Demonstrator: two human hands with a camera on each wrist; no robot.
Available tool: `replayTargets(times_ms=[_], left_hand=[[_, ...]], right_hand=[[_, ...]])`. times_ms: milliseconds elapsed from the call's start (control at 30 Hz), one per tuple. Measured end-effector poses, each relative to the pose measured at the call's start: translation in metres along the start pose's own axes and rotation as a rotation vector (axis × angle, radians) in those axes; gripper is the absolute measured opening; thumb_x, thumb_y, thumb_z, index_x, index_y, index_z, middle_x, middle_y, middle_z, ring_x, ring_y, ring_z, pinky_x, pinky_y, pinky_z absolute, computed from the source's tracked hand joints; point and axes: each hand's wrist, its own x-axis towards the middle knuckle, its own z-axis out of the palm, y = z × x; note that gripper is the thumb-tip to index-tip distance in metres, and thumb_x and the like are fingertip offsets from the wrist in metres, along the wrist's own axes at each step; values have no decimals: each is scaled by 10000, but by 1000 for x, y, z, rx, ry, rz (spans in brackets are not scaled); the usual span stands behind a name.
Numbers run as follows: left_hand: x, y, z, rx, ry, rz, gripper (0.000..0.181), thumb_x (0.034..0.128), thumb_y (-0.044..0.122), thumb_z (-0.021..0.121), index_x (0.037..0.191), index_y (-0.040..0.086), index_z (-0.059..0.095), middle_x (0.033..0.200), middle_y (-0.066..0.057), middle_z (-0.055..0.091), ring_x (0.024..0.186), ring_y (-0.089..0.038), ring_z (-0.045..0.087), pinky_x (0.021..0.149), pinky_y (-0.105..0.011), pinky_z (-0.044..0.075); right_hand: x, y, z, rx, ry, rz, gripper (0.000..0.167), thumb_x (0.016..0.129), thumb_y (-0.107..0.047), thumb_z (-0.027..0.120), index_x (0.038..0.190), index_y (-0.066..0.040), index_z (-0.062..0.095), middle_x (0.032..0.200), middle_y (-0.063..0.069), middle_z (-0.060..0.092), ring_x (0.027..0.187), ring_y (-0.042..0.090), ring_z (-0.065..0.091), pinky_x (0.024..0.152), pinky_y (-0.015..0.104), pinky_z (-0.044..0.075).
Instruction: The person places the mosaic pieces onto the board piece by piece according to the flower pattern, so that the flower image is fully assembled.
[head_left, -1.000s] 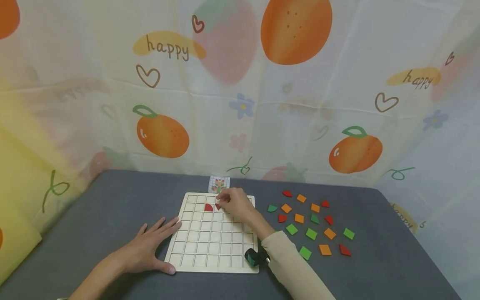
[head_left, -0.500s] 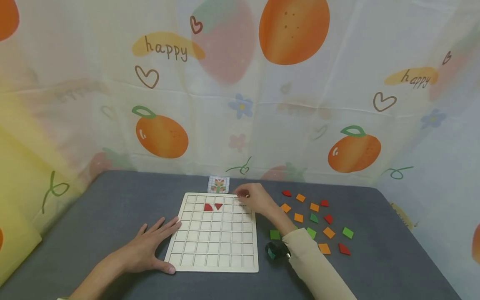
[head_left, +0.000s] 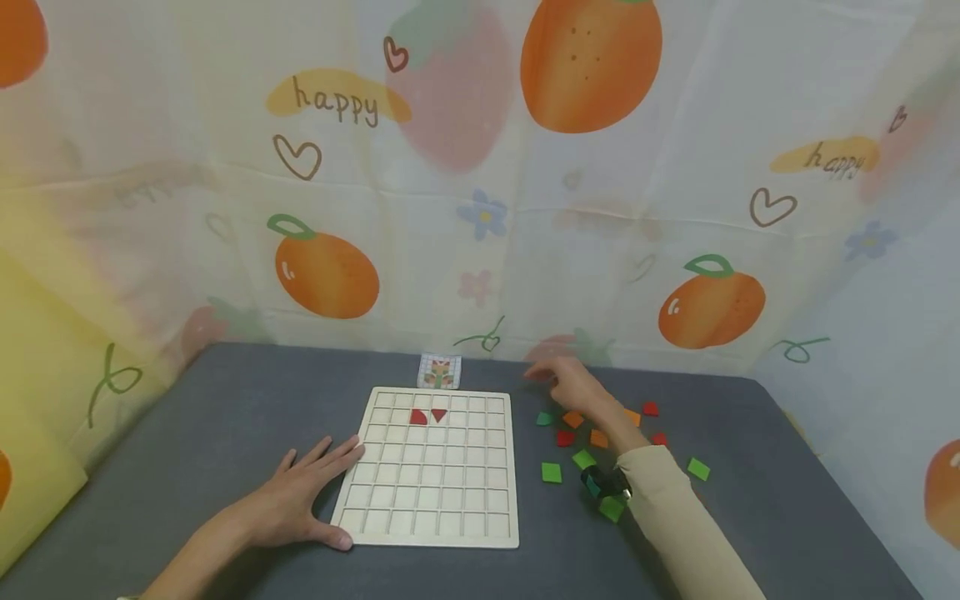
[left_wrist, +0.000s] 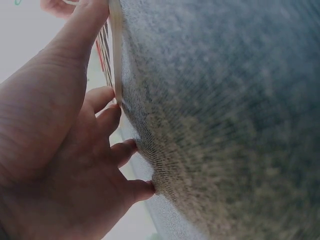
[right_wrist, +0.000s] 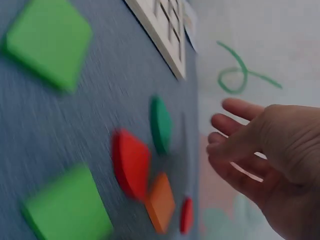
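Observation:
A pale gridded board [head_left: 435, 545] lies on the dark grey table. In its upper rows are a red quarter-round tile [head_left: 418, 417] and a red triangle tile [head_left: 438, 415]. My left hand [head_left: 303, 493] is spread with straight fingers, thumb and fingertips touching the board's left edge; the left wrist view shows thumb and index against that rim [left_wrist: 117, 55]. Over the far side of the loose tiles hovers my right hand [head_left: 576, 387]. In the right wrist view its fingers [right_wrist: 235, 125] are loosely bent, with nothing between them, above a red tile [right_wrist: 186, 216].
Several loose tiles lie right of the board, among them a light green square [head_left: 551, 472], an orange square [head_left: 573, 419], a red one [head_left: 565, 438] and a dark green one [head_left: 545, 418]. My right forearm hides some. A patterned card [head_left: 439, 372] lies behind the board; a printed curtain [head_left: 480, 258] hangs beyond.
My right hand has left the red triangle tile on the board and moved right, over the loose tiles. The triangle now shows fully. My left hand stays in place.

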Motion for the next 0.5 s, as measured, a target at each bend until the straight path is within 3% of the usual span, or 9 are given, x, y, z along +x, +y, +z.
replayTargets(times_ms=[200,500], left_hand=[[0,0,1,-11,10,16,1169,594,648,805,1518,88,357,1594,-132,272,1429,-516,154,1000,-785,41],[0,-1,2,-8,20,14,1170,593,662,798,1520,100,358,1592,-131,278,1430,-513,157,1001,-783,45]], right_hand=[[-10,21,-20,-34,-89,4,648,662,280,378,1164,13,688,1163,152,681,1145,361,598,909,484,510],[-13,42,-23,-93,-78,-8,621,632,296,429,1118,29,709,1131,177,691,1124,372,607,882,464,525]])
